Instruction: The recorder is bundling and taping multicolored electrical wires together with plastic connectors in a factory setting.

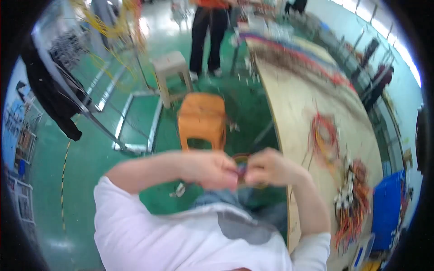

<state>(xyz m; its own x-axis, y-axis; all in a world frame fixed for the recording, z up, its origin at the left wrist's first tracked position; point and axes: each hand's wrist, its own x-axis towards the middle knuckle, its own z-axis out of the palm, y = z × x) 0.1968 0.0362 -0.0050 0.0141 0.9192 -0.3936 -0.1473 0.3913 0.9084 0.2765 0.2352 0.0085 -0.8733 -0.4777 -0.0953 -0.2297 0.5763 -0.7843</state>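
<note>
Both my hands meet in front of my body, closed and nearly touching. Between my left hand (210, 170) and my right hand (271, 168) is a small dark purple-red part of what looks like a wire bundle (242, 171). Thin yellow and reddish loops show just behind and below the fingers. Motion smears the fingertips, and much of the bundle is hidden by my hands. To the right, on the wooden table (296, 108), lie a loose coil of red and yellow wires (324, 135) and a heap of wires with white connectors (352, 203).
An orange stool (201, 117) stands ahead, with a pale stool (171, 67) behind it. A metal frame (138, 122) is on the green floor at left. Another person (208, 38) stands farther off. Long wires (298, 54) cover the table's far end; a blue bin (388, 210) is at right.
</note>
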